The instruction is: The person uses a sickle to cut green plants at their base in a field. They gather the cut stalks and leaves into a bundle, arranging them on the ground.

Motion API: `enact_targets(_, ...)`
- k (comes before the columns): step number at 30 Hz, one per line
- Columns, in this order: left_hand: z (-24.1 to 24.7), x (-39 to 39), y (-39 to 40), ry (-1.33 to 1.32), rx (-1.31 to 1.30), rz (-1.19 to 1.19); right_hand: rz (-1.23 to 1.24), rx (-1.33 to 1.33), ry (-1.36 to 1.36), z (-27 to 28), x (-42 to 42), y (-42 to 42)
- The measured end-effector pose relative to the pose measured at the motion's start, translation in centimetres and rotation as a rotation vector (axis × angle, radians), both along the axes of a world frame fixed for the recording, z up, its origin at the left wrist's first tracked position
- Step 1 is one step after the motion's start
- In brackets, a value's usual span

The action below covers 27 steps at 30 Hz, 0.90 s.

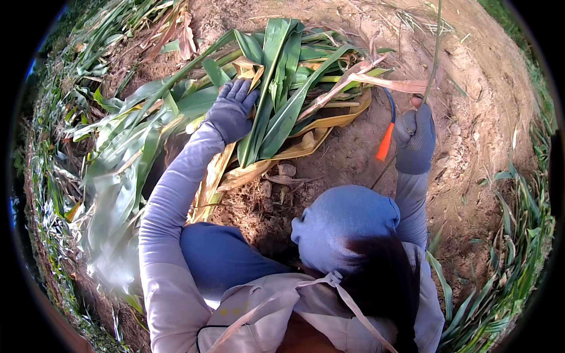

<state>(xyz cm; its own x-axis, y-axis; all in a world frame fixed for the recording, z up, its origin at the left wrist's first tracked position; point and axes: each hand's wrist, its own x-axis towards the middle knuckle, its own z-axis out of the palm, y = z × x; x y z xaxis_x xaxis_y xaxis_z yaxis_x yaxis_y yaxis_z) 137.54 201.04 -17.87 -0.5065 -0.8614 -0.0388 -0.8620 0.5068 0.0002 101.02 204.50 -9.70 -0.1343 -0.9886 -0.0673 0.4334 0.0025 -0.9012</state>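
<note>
Before me lies a bundle of cut maize stalks, with broad green leaves and dry yellow ones, on bare soil. On its left part rests my left hand in a grey glove, palm down with the fingers stretched out over the leaves. My right hand, also gloved with a bare fingertip showing, is closed around a long thin green stem to the right of the bundle. The stem's lower end passes behind my knee. Between bundle and right hand lies a tool with an orange handle and a thin curved blue part, partly under the leaves.
More maize leaves are heaped at the left, blurred near the rim. Cut green plants line the right side. Around the bundle is reddish-brown soil with clods. Below the bundle a root clump shows.
</note>
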Motion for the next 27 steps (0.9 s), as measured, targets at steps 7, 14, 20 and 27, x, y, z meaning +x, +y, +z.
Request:
enact_targets(7,0.0,0.0,-0.1,0.008,-0.014,-0.023,0.101,0.108,-0.204,2.2,-9.9,10.4)
enact_targets(14,0.1,0.2,-0.2,0.036,-0.013,-0.037,0.594,0.929,0.354,0.1,-20.1,20.9)
enact_targets(20,-0.1,0.5,0.0,0.029,-0.012,-0.016,0.477,1.096,0.375,-3.8,-16.8,19.9)
enact_targets(27,0.3,-0.1,-0.1,0.030,-0.002,-0.012,0.207,0.980,0.221,-14.9,-13.1,19.6)
